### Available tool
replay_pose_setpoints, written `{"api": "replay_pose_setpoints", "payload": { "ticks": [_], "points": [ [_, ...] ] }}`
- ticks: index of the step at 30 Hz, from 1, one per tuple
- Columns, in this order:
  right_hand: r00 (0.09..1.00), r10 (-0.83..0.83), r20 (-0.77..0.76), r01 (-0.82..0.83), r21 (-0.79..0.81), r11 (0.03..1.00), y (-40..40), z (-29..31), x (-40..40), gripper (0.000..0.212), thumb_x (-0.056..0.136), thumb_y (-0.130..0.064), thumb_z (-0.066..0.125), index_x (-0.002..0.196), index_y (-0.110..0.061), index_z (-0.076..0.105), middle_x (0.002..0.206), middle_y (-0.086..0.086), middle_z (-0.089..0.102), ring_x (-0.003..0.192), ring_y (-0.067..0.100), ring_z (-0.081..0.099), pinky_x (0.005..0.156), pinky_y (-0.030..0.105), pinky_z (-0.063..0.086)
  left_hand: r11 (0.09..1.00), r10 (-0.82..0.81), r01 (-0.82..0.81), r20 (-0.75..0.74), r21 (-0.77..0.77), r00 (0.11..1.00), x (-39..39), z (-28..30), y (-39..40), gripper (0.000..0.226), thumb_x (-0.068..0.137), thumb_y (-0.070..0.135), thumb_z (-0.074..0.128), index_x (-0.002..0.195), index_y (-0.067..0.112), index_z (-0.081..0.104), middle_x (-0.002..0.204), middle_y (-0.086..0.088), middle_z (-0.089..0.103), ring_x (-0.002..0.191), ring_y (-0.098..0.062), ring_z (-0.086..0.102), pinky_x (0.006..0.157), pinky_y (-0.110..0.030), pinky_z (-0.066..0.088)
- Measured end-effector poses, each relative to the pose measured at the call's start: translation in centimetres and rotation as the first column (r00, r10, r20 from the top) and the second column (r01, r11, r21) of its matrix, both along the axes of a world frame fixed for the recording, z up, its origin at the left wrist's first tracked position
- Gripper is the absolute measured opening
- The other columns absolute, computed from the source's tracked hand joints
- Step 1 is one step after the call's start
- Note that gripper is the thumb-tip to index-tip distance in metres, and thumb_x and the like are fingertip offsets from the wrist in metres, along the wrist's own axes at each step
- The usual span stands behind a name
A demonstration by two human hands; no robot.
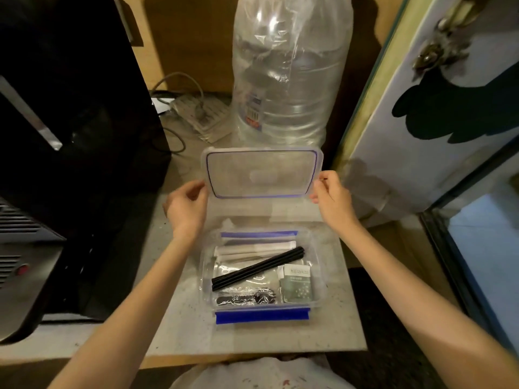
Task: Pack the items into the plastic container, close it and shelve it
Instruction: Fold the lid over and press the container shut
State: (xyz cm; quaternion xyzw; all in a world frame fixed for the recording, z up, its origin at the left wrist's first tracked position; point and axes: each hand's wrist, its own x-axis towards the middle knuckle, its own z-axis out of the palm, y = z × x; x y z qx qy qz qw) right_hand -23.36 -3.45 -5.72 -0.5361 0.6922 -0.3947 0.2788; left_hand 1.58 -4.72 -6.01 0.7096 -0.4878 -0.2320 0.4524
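A clear plastic container (320, 265) with blue clips stands open on a grey slab. Inside lie black straws (257, 269), white wrapped sticks (252, 247), a green-and-white sachet (296, 284) and black cutlery in clear wrap (245, 299). Its clear lid (261, 174), edged with a blue seal, is held upright above the container's far side. My left hand (186, 204) grips the lid's left edge and my right hand (331, 196) grips its right edge.
A big clear water bottle in a plastic bag (289, 71) stands just behind the lid. A black appliance (70, 108) fills the left side. A white cabinet panel (438, 113) rises at the right. Cables and a power strip (196, 113) lie behind.
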Motion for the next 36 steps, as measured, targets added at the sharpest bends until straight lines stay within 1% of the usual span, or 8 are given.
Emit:
{"api": "replay_pose_setpoints", "payload": {
  "ticks": [2, 4, 6, 10, 15, 27, 33, 36],
  "points": [
    [0.947, -0.047, 0.317, 0.055, -0.015, 0.998, 1.3, 0.3, 0.3, 0.019, 0.101, -0.020, 0.035, 0.109, -0.014, 0.051, 0.104, 0.008, 0.059, 0.095, 0.022, 0.062, 0.087, 0.036, 0.049, 0.999, -0.010, 0.001, -0.226, -0.037, 0.974, 0.0, 1.0, 1.7, 0.021, 0.089, 0.008, 0.053, 0.102, 0.003, 0.069, 0.090, -0.009, 0.069, 0.083, -0.015, 0.064, 0.088, -0.033, 0.053],
    [0.742, -0.122, 0.659, 0.120, 0.048, 0.992, 2.6, 0.6, 0.8, 0.025, 0.101, -0.017, 0.035, 0.114, -0.007, 0.053, 0.112, 0.011, 0.057, 0.106, 0.026, 0.059, 0.092, 0.034, 0.046, 0.999, -0.039, 0.024, -0.404, -0.043, 0.914, 0.0, 1.4, 3.5, 0.019, 0.092, 0.011, 0.050, 0.095, 0.006, 0.068, 0.081, -0.002, 0.065, 0.078, -0.010, 0.061, 0.082, -0.031, 0.053],
    [0.622, -0.193, 0.759, 0.129, 0.144, 0.981, 4.2, 0.7, 1.0, 0.031, 0.101, -0.021, 0.036, 0.113, -0.002, 0.057, 0.115, 0.015, 0.059, 0.111, 0.027, 0.057, 0.096, 0.036, 0.045, 0.999, -0.031, 0.034, -0.455, -0.001, 0.890, 0.1, 1.2, 5.2, 0.020, 0.093, 0.021, 0.051, 0.084, 0.015, 0.067, 0.076, 0.003, 0.062, 0.075, -0.010, 0.058, 0.073, -0.026, 0.048],
    [0.735, -0.107, 0.669, -0.005, 0.163, 0.987, 7.3, -0.5, 1.4, 0.017, 0.097, -0.020, 0.046, 0.104, -0.018, 0.061, 0.115, 0.009, 0.064, 0.100, 0.017, 0.063, 0.090, 0.034, 0.050, 0.991, -0.032, 0.080, -0.406, 0.104, 0.913, -0.1, 0.6, 8.3, 0.004, 0.086, 0.014, 0.064, 0.089, 0.015, 0.064, 0.090, -0.009, 0.067, 0.085, -0.018, 0.061, 0.073, -0.026, 0.051],
    [0.900, 0.025, 0.435, -0.126, 0.204, 0.971, 10.4, -1.5, 1.9, 0.048, 0.094, -0.004, 0.049, 0.138, -0.018, 0.038, 0.116, -0.007, 0.052, 0.105, 0.007, 0.052, 0.073, 0.014, 0.045, 0.979, -0.116, 0.131, -0.102, 0.155, 0.988, -0.6, 0.2, 11.7, 0.040, 0.085, 0.015, 0.065, 0.123, 0.014, 0.055, 0.125, -0.008, 0.061, 0.110, -0.014, 0.055, 0.083, -0.028, 0.047],
    [0.942, 0.101, 0.320, -0.171, 0.201, 0.965, 12.3, -2.2, 2.3, 0.047, 0.098, -0.009, 0.043, 0.142, -0.021, 0.034, 0.131, 0.004, 0.054, 0.107, 0.013, 0.059, 0.072, 0.024, 0.056, 0.983, -0.103, 0.100, 0.015, 0.155, 0.995, 0.4, -0.4, 13.5, 0.037, 0.088, 0.014, 0.060, 0.124, 0.005, 0.057, 0.123, -0.013, 0.064, 0.108, -0.019, 0.060, 0.081, -0.024, 0.042],
    [0.966, 0.127, 0.227, -0.168, 0.171, 0.971, 12.2, -2.7, 2.3, 0.045, 0.098, -0.011, 0.042, 0.142, -0.021, 0.034, 0.134, 0.004, 0.052, 0.114, 0.014, 0.056, 0.074, 0.024, 0.056, 0.983, -0.124, 0.115, 0.058, 0.145, 0.991, 0.4, -1.4, 13.3, 0.038, 0.090, 0.018, 0.058, 0.127, 0.008, 0.055, 0.123, -0.012, 0.063, 0.097, -0.009, 0.053, 0.067, -0.016, 0.045],
    [0.971, 0.153, 0.185, -0.187, 0.185, 0.965, 12.3, -2.9, 2.1, 0.048, 0.098, -0.014, 0.044, 0.144, -0.021, 0.031, 0.140, 0.004, 0.047, 0.120, 0.016, 0.053, 0.082, 0.029, 0.056, 0.976, -0.188, 0.167, 0.147, 0.140, 0.971, 0.6, -1.9, 13.6, 0.038, 0.090, 0.021, 0.057, 0.126, 0.009, 0.055, 0.124, -0.011, 0.062, 0.104, -0.019, 0.060, 0.075, -0.028, 0.052]
  ]
}}
